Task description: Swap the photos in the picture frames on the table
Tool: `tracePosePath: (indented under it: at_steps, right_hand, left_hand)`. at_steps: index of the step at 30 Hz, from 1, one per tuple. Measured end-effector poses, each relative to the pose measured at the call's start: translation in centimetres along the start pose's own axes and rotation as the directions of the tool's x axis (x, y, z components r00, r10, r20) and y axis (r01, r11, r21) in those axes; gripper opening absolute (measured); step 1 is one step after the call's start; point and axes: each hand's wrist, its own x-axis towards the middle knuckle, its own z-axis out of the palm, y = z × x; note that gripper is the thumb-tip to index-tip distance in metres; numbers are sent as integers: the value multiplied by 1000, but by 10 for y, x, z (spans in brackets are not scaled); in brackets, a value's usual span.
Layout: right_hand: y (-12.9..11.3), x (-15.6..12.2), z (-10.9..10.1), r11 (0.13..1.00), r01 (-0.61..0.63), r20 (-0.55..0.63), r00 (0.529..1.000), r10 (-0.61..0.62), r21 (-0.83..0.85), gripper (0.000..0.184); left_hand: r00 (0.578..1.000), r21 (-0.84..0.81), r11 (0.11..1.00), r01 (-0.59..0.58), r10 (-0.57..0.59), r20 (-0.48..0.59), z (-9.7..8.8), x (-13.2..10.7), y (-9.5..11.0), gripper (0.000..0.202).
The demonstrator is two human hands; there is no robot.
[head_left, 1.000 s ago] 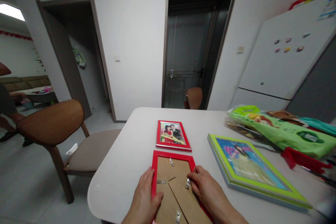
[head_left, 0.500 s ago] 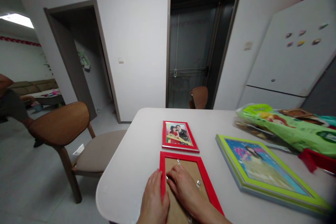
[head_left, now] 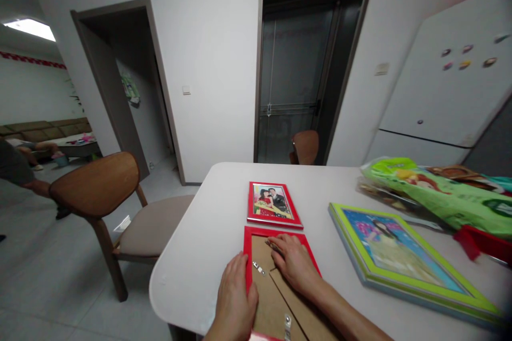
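Observation:
A red picture frame (head_left: 248, 248) lies face down near the table's front edge, its brown backing board (head_left: 266, 298) facing up. My left hand (head_left: 236, 295) is closed around the frame's left edge, thumb over the rim. Over the upper part of the backing, my right hand (head_left: 296, 264) has its fingers bent and pressed together at the top metal clip, which they mostly cover. One turn clip (head_left: 258, 267) sits slanted beside the left rim, and another clip (head_left: 287, 325) shows lower down. A dark slit runs diagonally across the board.
Just beyond lies a second red frame (head_left: 250, 202) with a couple's picture. On the right are a lime-green frame (head_left: 360, 256), a green plastic package (head_left: 436, 192) and a red object (head_left: 486, 245). A wooden chair (head_left: 98, 184) stands left of the white table (head_left: 208, 213); a person's arm reaches its back.
My right hand has moved from the left-side clip up and right to the top clip. The left clip, formerly under my fingers, is now uncovered. My left hand stays on the frame's edge.

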Motion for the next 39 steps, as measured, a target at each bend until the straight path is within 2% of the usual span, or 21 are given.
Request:
tracePosePath:
  at_steps: [3,5,6,8,12,14,16,19,24,26,28,31,33,36,39]
  right_hand:
    - [-5,-25,-21,987,98,176,977,-121,130,39]
    - [-9,-44,-32,962,141,329,920,-214,232,35]
    - [-11,-51,-35,956,147,382,893,-238,253,32]
    - [-14,-60,-34,961,156,421,874,-242,228,25]
    - [-8,-58,-17,966,193,358,902,-243,169,17]
    - [-3,-55,-12,979,152,276,943,-185,135,29]
    - [0,-53,-10,997,42,205,977,-54,62,42]
    - [-3,-53,-12,997,-79,183,980,80,-12,43]
    - [-8,-50,-21,992,-111,124,987,102,66,40]
    - [-10,-49,-27,991,-106,91,991,98,84,40]
    - [-16,-47,-33,993,-77,61,996,72,91,37]
    - [-30,-45,-42,992,-6,49,999,0,124,32]
    - [-33,-43,-46,986,28,39,999,-35,162,31]
    - [-9,-42,-45,989,-13,-40,999,19,149,37]
    - [40,-47,-31,985,-165,-77,983,169,52,42]
  left_hand:
    - [1000,2,1000,-1,1,-1,0,-2,-1,49]
    - [1000,11,1000,4,-4,2,1,-2,-2,49]
    - [1000,17,1000,6,-6,2,2,-2,-2,50]
    - [1000,35,999,12,-12,6,3,-1,-2,50]
    - [998,94,995,25,-31,58,4,3,0,52]
    - [996,114,993,32,-41,80,3,4,1,53]
    - [995,123,992,38,-49,89,2,5,3,53]
    - [995,109,993,44,-53,82,0,3,4,52]
    - [995,7,997,75,-76,67,-2,-1,2,51]
    - [993,-72,992,103,-98,66,-4,-1,4,51]
    - [991,-231,964,133,-127,43,-7,2,10,47]
    - [981,-555,813,177,-190,34,-12,11,22,29]
    - [971,-668,712,217,-226,75,-19,17,24,22]
    - [954,-698,660,279,-273,123,-34,22,8,22]
    - [933,-684,653,325,-341,118,-54,20,-21,23]
